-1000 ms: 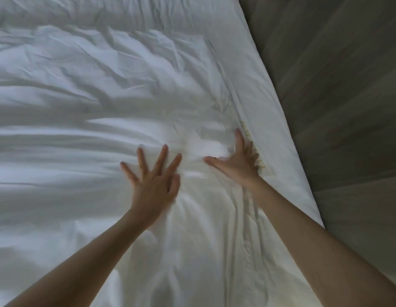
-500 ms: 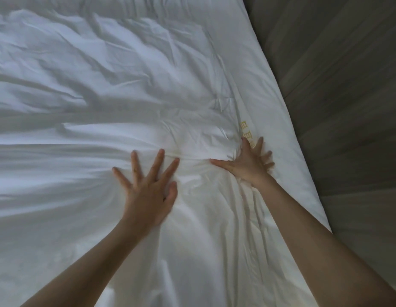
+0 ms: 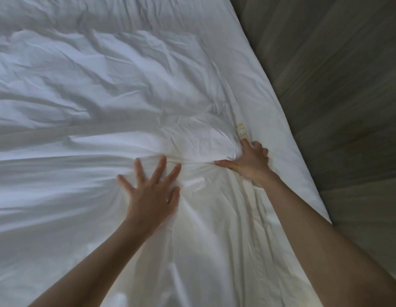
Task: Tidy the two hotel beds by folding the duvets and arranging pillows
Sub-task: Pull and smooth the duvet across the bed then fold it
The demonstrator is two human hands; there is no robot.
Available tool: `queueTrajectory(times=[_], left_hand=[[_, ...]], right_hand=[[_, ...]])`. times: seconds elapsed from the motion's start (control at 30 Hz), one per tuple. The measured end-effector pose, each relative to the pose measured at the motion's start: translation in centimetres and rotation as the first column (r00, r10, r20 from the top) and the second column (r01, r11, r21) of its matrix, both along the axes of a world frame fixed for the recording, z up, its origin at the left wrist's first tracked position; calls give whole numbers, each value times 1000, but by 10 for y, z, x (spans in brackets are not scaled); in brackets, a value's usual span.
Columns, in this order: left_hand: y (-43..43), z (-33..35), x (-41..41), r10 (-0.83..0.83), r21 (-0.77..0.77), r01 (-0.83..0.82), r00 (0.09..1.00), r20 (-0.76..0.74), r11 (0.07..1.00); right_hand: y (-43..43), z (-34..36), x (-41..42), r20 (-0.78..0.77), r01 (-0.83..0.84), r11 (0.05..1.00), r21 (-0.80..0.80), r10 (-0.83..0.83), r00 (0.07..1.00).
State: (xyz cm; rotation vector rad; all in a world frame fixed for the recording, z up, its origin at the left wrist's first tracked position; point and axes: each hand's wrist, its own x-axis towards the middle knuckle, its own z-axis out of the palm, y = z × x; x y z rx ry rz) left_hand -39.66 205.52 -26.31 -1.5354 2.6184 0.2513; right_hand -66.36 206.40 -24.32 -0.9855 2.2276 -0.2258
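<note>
Left hand [image 3: 151,196]: fingers splayed flat, pressing the crumpled white cotton duvet [image 3: 93,89] mid-bed. Right hand [image 3: 251,161]: fingers curled, bunching the duvet beside gold embroidered lettering [image 3: 242,131], near the edge by the grey wood floor [image 3: 339,85]. Suggest anchoring left, pulling right outward evenly.

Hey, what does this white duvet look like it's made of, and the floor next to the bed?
Duvet: likely woven cotton or a cotton blend with a matte finish, since it holds sharp, fine creases; gold embroidery sits near its edge. Floor: looks like grey-brown wood or wood-look laminate, given plank seams and streaky grain, low sheen.
</note>
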Motion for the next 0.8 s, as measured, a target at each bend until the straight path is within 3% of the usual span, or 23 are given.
queueTrajectory(times=[0.1, 0.23, 0.37, 0.47, 0.57, 0.7, 0.8], left_hand=[[1, -2, 1, 4, -4, -4, 1000, 7, 1000], [0, -5, 1, -10, 11, 10, 999, 35, 1000], [-2, -7, -1, 1, 41, -3, 998, 55, 999], [-7, -8, 0, -16, 67, 11, 998, 64, 998], [-16, -10, 1, -34, 96, 26, 996, 83, 995], [-31, 1, 4, -35, 308, 14, 997, 63, 951], [-37, 22, 27, -93, 439, 99, 995, -35, 893]], right_hand=[[2, 4, 3, 109, 55, 993, -105, -44, 993], [2, 8, 8, 410, 187, 950, -251, -71, 909], [-5, 3, 26, 515, 314, 907, -281, -134, 847], [-9, -7, 38, 495, 449, 850, -275, -274, 824], [-16, -15, 43, 421, 393, 868, -303, -248, 872], [-13, -4, 51, 364, 357, 874, -330, -231, 902], [-2, 28, 70, 274, 320, 855, -408, -219, 936]])
